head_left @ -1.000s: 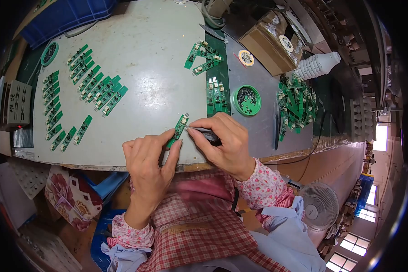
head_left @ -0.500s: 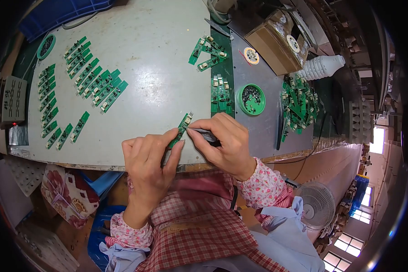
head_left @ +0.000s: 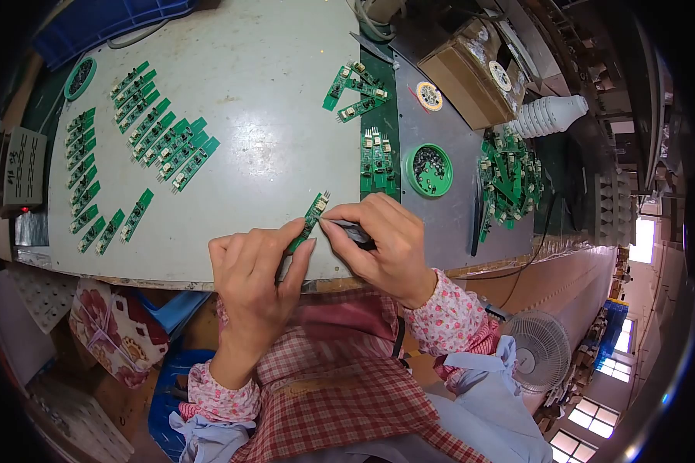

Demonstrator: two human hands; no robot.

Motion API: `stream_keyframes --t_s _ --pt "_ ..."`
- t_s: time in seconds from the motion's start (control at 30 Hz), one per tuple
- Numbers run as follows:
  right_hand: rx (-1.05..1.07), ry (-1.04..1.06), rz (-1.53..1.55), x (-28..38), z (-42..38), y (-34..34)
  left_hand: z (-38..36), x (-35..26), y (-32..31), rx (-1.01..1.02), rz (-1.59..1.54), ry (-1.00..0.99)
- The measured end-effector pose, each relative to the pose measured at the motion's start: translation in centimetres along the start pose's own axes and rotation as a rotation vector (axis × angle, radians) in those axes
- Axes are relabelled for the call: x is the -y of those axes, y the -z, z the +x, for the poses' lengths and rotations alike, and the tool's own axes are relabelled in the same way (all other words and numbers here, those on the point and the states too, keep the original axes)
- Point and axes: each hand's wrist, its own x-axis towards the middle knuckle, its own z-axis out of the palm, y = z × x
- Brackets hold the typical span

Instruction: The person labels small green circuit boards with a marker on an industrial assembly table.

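Note:
My left hand (head_left: 256, 266) is closed on the lower end of a narrow green circuit board (head_left: 313, 215), pinched between thumb and fingers. The board tilts up to the right, just above the table's front edge, with metal pins at its upper end. At its right side my right hand (head_left: 380, 243) is closed, thumb and index fingertip together touching or almost touching the board. A dark slim tool (head_left: 355, 231) lies within the right hand, mostly hidden by the fingers. Anything tiny between those fingertips is too small to make out.
Rows of similar boards (head_left: 164, 147) lie on the left of the table (head_left: 262, 100). A green dish (head_left: 431, 170) of small dark parts sits to the right, near a heap of boards (head_left: 510, 181). A cardboard box (head_left: 463, 77) stands behind, and a fan (head_left: 534, 351) is below right.
Almost nothing differs. Both hands stay at the board in the same grip, and the view has shifted very slightly.

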Motion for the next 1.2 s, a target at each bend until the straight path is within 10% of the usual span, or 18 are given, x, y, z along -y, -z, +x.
stream_keyframes --t_s 0.43,1.2 --pt "-0.056 -0.272 0.185 0.4 -0.1 0.7 0.2 -0.1 0.2 0.013 -0.009 0.005" --pt "-0.061 -0.002 -0.057 0.3 0.1 -0.5 0.0 -0.1 -0.2 -0.018 0.008 0.005"
